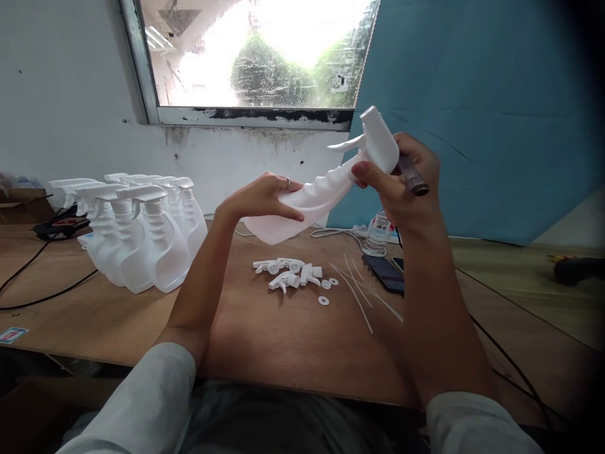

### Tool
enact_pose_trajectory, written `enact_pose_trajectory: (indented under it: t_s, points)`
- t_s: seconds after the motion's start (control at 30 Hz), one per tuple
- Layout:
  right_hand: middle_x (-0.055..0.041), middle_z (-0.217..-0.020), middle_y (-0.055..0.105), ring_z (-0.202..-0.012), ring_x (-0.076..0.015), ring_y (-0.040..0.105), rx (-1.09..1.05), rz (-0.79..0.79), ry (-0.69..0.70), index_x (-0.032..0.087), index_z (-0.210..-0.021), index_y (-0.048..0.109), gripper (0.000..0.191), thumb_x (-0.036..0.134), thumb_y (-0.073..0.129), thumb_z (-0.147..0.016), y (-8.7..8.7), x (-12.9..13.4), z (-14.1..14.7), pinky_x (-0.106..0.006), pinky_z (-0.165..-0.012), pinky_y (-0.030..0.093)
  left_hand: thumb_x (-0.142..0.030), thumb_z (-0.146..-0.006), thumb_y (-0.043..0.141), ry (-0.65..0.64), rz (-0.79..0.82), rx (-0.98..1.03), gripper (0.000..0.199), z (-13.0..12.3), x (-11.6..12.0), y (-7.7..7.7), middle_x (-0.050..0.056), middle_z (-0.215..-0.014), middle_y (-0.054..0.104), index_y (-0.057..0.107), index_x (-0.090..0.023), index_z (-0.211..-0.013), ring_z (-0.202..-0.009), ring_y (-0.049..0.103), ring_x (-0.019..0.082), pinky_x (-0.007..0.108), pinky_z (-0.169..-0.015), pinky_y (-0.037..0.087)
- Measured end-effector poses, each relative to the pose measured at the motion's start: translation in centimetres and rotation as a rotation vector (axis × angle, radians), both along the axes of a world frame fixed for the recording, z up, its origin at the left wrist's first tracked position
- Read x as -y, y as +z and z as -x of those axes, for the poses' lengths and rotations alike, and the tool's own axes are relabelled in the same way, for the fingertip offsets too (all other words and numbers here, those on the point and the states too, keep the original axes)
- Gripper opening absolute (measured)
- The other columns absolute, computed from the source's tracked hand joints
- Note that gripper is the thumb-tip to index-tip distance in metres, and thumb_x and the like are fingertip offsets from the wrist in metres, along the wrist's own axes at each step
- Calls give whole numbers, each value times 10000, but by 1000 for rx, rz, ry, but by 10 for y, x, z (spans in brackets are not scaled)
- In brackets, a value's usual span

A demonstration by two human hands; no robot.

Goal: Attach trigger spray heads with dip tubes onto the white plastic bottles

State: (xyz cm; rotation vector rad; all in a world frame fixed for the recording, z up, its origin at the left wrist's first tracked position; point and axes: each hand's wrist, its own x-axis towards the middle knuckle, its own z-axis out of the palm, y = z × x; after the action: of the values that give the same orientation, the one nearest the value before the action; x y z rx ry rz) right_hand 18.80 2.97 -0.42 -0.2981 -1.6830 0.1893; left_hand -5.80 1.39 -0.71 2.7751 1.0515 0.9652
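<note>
A white spray bottle [314, 200] is held up, tilted, above the table, its trigger head [378, 142] at the upper right. My left hand [265, 198] wraps round the bottle's body, thumb along the near side. At the neck, my right hand [406, 180] grips the collar with thumb and fingers. A dark, glossy rod-shaped tool [412, 176] is also tucked in that hand; most of it is hidden. Below lie several loose trigger heads [286, 280], a few white washers [324, 301] and thin white tubes [358, 296].
Several bottles with trigger heads [163, 246] stand grouped at the left. A phone [385, 274], a clear plastic bottle [378, 233] and a white cable [338, 232] are behind my right forearm. Black cables [51, 293] cross the table [265, 353]. A window [274, 63] is ahead.
</note>
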Motion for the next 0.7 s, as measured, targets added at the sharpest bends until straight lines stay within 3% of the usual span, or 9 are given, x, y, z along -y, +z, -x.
enact_pose_trajectory:
  t_s: [0.23, 0.33, 0.5, 0.6, 0.7]
  points:
    - [-18, -808, 540, -751, -175, 531, 75, -11, 186, 244, -771, 609, 318, 369, 852, -609, 1, 9, 1, -342, -653, 449, -485, -634, 769, -64, 242, 25, 464, 19, 4, 5, 15, -950, 688, 719, -177, -979, -870, 615, 164, 238, -719, 486]
    - [-18, -857, 587, -785, -178, 548, 110, 33, 144, 244, -851, 616, 366, 352, 859, -599, 2, 16, 2, -334, -666, 446, -464, -631, 778, -86, 270, -18, 469, 21, 6, 6, 24, -992, 709, 729, -184, -1004, -879, 634, 165, 230, -719, 500]
    - [14, -726, 590, -615, -114, 487, 140, 103, -61, 201, -754, 616, 339, 324, 872, -570, 2, 15, 0, -265, -513, 363, -470, -648, 764, -76, 400, -49, 507, 23, -2, 4, 26, -1065, 712, 712, -224, -1088, -859, 672, 165, 207, -642, 520]
    - [7, -787, 625, -633, -115, 506, 132, 35, -53, 208, -778, 645, 305, 269, 869, -580, 2, 16, -1, -271, -520, 364, -476, -683, 751, -170, 556, 40, 499, 27, -14, -1, 46, -1036, 718, 701, -209, -1102, -807, 680, 160, 202, -599, 520]
    - [-20, -851, 671, -746, -172, 591, 167, -8, 30, 218, -813, 663, 318, 217, 871, -573, 2, 21, 1, -326, -611, 443, -521, -690, 743, -295, 775, 121, 471, 31, -27, -8, 62, -919, 729, 709, -179, -1012, -686, 672, 153, 205, -521, 502]
